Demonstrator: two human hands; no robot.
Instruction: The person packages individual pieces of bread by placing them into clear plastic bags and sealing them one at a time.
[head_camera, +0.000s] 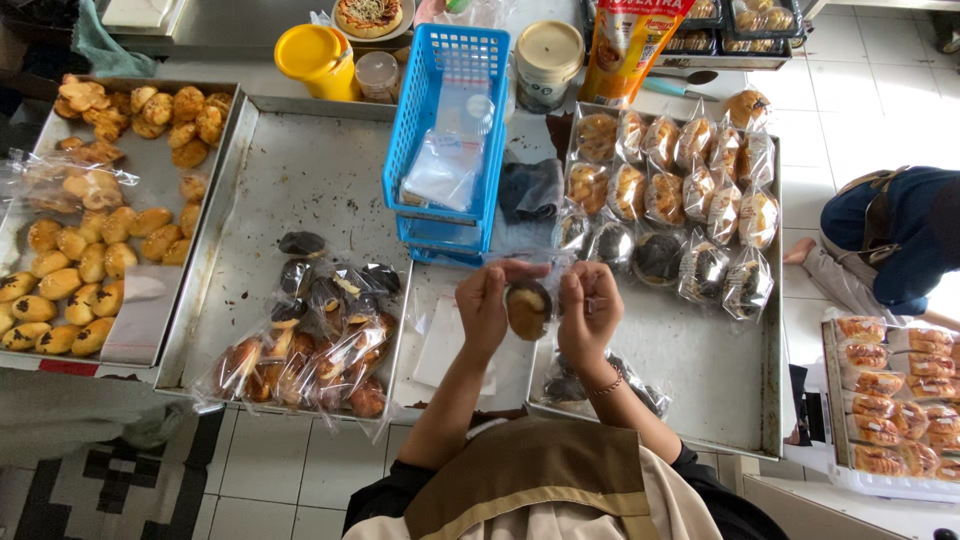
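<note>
Centrally, a round bun (528, 308) with a dark top, half inside a clear plastic bag (530, 268), held up above the gap between two metal trays. Pinched from both sides: left hand (484, 305) closed on the bag's left edge, right hand (590, 312) closed on its right edge, fingers curled, thumbs towards the bun. Beaded bracelet (606, 385) on the right wrist.

Just beyond the hands, a blue plastic basket (442, 140) with loose clear bags inside, and a dark cloth (531, 188) beside it. To the right, a metal tray (720, 390) carrying rows of bagged buns (680, 175), light ones at the back, dark-topped ones (660, 258) nearer the hands. To the left, a second metal tray (290, 170) with a heap of bagged pastries (310, 350) at its near corner and one unwrapped dark bun (301, 243) lying apart. Further left, a third tray (150, 170) full of unwrapped golden pastries (80, 280).

At the back: a yellow lidded tub (317, 60), a cream-lidded jar (547, 62), an orange pouch (628, 45). Far right, another person (890, 245) in dark blue crouched on the tiled floor, next to a crate of wrapped pastries (895, 400).
</note>
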